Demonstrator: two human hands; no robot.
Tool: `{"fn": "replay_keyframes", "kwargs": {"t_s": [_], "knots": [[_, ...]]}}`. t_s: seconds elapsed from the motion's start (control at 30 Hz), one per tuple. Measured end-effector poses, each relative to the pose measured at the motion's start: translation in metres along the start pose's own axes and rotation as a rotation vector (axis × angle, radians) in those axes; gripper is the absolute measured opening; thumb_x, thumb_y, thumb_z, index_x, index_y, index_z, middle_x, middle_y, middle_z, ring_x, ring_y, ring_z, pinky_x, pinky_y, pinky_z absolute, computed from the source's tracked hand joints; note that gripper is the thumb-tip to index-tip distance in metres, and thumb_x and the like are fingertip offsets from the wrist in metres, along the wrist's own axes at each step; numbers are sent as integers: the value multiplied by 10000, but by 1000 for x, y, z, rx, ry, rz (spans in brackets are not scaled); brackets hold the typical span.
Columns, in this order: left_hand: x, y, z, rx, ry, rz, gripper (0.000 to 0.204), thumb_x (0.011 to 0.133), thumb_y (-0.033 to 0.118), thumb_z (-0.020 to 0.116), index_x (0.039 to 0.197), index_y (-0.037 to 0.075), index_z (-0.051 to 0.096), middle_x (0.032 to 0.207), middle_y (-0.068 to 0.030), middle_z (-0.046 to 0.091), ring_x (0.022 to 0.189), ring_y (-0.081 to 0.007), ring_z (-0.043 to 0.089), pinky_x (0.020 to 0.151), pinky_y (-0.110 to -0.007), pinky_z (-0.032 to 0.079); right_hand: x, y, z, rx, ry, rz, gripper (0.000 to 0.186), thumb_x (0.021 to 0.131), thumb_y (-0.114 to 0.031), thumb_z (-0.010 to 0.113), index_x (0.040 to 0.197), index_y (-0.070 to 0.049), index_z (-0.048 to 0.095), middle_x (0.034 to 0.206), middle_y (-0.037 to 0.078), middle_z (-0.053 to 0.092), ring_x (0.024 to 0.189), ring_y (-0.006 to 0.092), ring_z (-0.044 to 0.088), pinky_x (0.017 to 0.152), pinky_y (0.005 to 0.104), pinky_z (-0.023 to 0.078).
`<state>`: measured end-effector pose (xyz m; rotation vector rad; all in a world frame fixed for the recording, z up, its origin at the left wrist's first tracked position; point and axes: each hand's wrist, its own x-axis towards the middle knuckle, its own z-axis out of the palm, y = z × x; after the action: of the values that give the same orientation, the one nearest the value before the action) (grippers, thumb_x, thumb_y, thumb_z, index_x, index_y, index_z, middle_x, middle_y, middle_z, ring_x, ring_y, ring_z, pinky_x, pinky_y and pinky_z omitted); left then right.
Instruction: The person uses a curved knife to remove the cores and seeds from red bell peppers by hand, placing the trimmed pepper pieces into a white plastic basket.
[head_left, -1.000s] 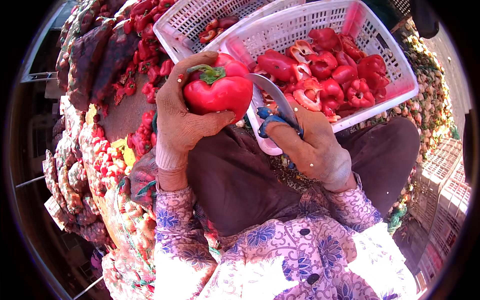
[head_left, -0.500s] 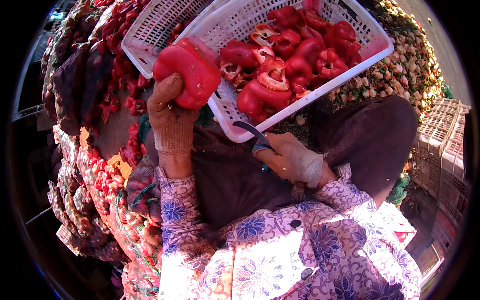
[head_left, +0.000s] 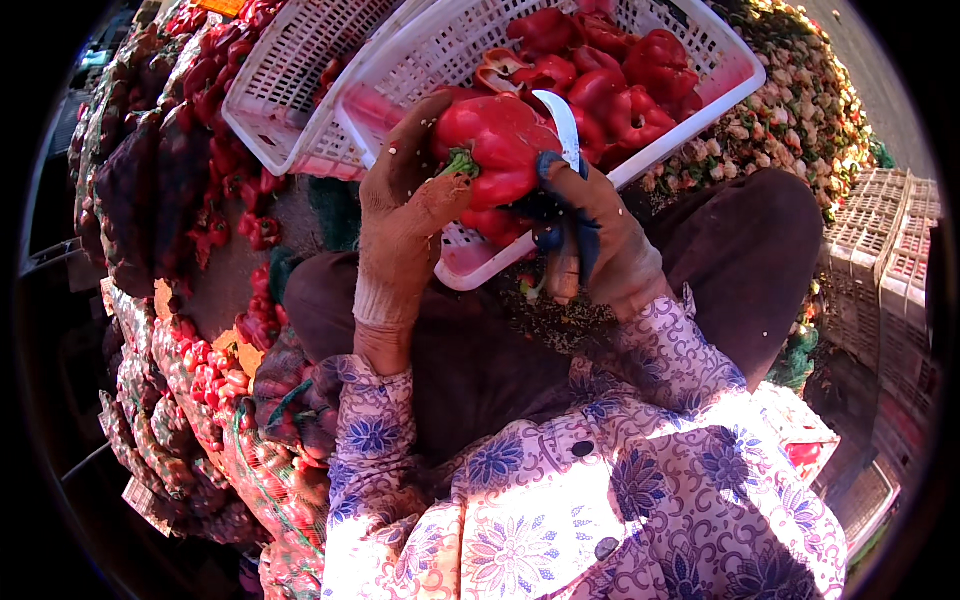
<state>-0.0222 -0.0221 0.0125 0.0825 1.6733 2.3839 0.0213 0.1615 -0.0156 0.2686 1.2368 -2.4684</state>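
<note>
My left hand (head_left: 398, 225), in a tan work glove, is closed around a large red bell pepper (head_left: 500, 140). The pepper's green stem (head_left: 462, 164) points toward me. From the other side, my right hand (head_left: 610, 235), in a pale glove with blue on it, grips a small curved knife (head_left: 563, 122). The knife's blade curves up along the pepper's right side; whether it touches the skin I cannot tell. Most of its handle is hidden in the fingers. Just beyond both hands, a white plastic crate (head_left: 745, 85) contains several red peppers (head_left: 655, 70), some cut open.
Another white crate (head_left: 265, 115) stands at the left. A heap of cut-off pepper cores (head_left: 790, 120) lies at the right, near stacked pale crates (head_left: 870, 240). Net sacks (head_left: 280, 490) and loose red peppers (head_left: 215, 375) line the left. My crossed legs (head_left: 740, 250) lie below the crate.
My left hand has moved right and turned the pepper so its stem now shows. My right hand has risen with the knife, bringing the blade up beside the pepper.
</note>
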Motion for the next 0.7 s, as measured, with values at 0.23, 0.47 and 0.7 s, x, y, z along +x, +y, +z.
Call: {"fn": "replay_keyframes", "kwargs": {"t_s": [0.23, 0.47, 0.7], "knots": [[0, -4, 5, 91, -44, -188, 607, 790, 88, 715, 1336, -47, 487, 1173, -125, 624, 1019, -202, 634, 925, -334, 518, 6, -20, 5, -482, 90, -134, 429, 658, -136, 800, 1075, -147, 703, 1146, 166, 612, 982, 318, 639, 830, 394, 519], [-4, -21, 8, -95, -9, -356, 481, 793, 77, 698, 1235, -37, 546, 1067, -106, 663, 927, -191, 662, 853, -331, 549, 11, -21, -8, -644, -27, -197, 547, 722, -218, 829, 1175, -3, 611, 990, 151, 638, 905, 275, 647, 785, 377, 514], [-5, -24, 11, 99, 28, -318, 356, 789, 84, 702, 1115, -31, 616, 947, -78, 683, 827, -180, 675, 777, -320, 568, 12, -12, -14, -683, -80, -397, 370, 789, -165, 717, 1106, -5, 612, 795, 26, 636, 427, 74, 521, 362, 236, 387]]}}
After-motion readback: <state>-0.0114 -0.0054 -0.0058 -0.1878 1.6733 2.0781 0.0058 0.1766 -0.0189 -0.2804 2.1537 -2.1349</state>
